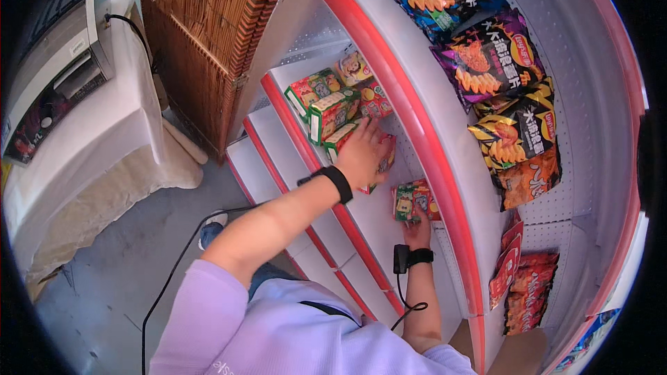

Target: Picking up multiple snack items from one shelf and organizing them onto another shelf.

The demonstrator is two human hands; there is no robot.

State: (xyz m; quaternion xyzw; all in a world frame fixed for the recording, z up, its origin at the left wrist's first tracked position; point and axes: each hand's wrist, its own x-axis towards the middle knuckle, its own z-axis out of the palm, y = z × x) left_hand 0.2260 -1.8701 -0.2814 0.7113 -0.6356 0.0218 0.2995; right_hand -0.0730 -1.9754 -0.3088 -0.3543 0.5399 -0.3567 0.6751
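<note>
My left hand (363, 154) lies over a red and green snack box (336, 140) on a white shelf, its fingers curved across the top and the box partly hidden beneath them. Further right, my right hand (417, 232) grips the near end of another green and red snack box (411, 200), standing close under the red-edged upper shelf. Beyond my left hand, similar boxes stand in rows, among them a green and red box (333, 114). A yellowish pack (353, 68) and a red pack (375, 101) sit behind them. Each wrist wears a black strap.
The upper shelf's red edge (403, 90) curves close above my hands. Chip bags (495, 59) lie on that shelf, with red packets (531, 292) nearer me. A black cable (182, 264) trails by my left arm. A bamboo screen (208, 28) and a cloth-draped machine (111, 118) stand left.
</note>
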